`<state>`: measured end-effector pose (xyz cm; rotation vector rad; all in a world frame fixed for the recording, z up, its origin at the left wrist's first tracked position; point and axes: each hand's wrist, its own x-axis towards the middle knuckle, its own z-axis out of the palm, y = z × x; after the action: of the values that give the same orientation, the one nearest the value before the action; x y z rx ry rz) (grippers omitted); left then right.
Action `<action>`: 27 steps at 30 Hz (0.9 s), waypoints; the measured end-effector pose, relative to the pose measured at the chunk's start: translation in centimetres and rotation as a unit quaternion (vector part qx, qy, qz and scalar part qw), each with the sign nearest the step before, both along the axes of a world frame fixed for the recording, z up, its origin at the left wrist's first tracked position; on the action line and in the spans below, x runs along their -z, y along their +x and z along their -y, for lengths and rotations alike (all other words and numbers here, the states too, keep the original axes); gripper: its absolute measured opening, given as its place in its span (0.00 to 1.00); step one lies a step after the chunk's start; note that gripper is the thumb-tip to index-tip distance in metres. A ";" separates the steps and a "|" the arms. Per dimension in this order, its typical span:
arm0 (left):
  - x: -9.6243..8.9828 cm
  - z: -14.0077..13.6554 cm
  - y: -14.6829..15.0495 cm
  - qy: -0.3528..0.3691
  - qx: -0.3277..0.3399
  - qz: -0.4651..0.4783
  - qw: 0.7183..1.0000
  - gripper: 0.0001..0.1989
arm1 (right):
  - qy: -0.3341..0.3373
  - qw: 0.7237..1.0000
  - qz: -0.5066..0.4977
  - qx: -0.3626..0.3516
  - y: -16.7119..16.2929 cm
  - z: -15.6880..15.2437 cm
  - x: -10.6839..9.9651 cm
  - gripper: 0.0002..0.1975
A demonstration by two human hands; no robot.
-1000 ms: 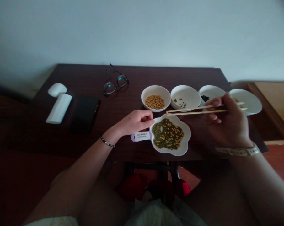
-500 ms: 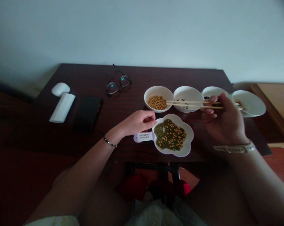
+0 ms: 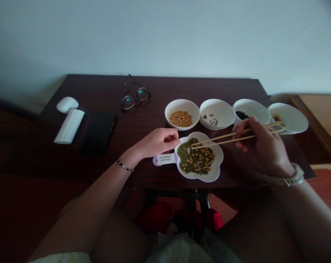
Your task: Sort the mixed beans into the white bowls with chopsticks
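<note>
My right hand (image 3: 260, 146) is closed round a pair of light wooden chopsticks (image 3: 222, 140). Their tips reach over the left part of a white flower-shaped dish (image 3: 218, 157) with a purple edge and a labelled handle (image 3: 165, 159). Green mung beans (image 3: 187, 160) mixed with yellow soybeans (image 3: 206, 157) lie in it. At the dish's upper left rim my left hand (image 3: 162, 141) pinches the edge between thumb and fingers. Behind stand a white bowl (image 3: 182, 103) of soybeans and another bowl (image 3: 222, 109) holding a few green beans.
Farther right are a bowl (image 3: 254, 106) with black beans and a bowl (image 3: 297, 120) with some reddish ones, partly behind my right hand. On the left lie eyeglasses (image 3: 135, 99), a black flat object (image 3: 98, 132) and a white device (image 3: 69, 126). A wall backs the dark table (image 3: 160, 84).
The chopstick tips have moved from the soybean bowl down to the flower-shaped dish, and they are spread wider at the back. My left hand stays at the dish rim.
</note>
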<state>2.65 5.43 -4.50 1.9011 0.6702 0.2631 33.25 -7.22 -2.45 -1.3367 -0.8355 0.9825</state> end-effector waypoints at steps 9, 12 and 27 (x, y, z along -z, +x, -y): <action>0.0 -0.1 0.1 -0.006 -0.002 -0.003 1.000 0.15 | -0.015 0.999 0.007 -0.028 0.1 0.7 0.3 0.23; 0.0 -0.1 0.1 -0.001 -0.003 -0.006 1.000 0.15 | -0.012 1.000 0.011 -0.026 0.0 0.7 0.2 0.23; 0.0 -0.1 0.0 -0.004 0.001 -0.002 1.000 0.14 | -0.011 0.999 0.028 -0.014 -0.2 0.6 -0.5 0.23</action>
<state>2.66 5.50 -4.51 1.8953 0.6710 0.2552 33.08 -7.86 -1.98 -1.3802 -0.8895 0.9822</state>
